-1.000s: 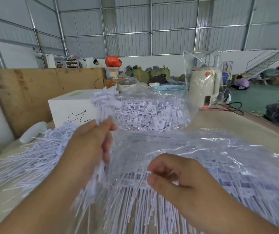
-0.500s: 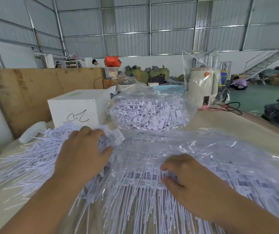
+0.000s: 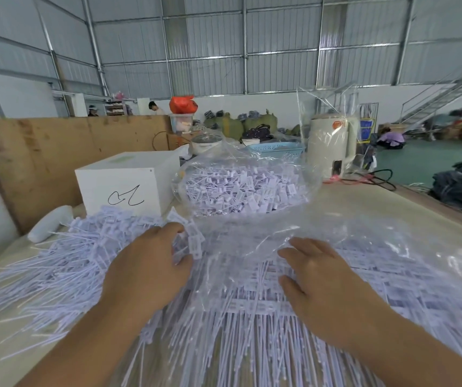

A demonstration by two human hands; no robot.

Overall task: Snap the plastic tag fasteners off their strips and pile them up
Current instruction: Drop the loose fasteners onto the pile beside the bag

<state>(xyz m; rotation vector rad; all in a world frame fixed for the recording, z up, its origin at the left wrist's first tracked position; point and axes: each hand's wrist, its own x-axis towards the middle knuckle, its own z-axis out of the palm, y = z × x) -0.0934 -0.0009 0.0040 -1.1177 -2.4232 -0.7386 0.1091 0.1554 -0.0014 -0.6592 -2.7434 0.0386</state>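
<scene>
Workbench (image 3: 364, 202) in a metal-walled warehouse; left hand (image 3: 146, 269) and right hand (image 3: 322, 277) grips wide on fasteners (image 3: 65, 263).

A pale wooden table (image 3: 369, 202) fills the view. On its left lies a loose pile of white tag fasteners (image 3: 56, 263), thin stems fanning outward. In the middle and right, a clear plastic sheet (image 3: 378, 247) covers strips of fasteners (image 3: 252, 297). Behind them sits a clear bag (image 3: 246, 191) full of fasteners. To its left stands a white box (image 3: 129, 185) with a black scribble on the front. At far right rear stand a cream kettle (image 3: 333, 146) and a blue basket (image 3: 276, 149), with a black cord (image 3: 378, 180) nearby.
</scene>
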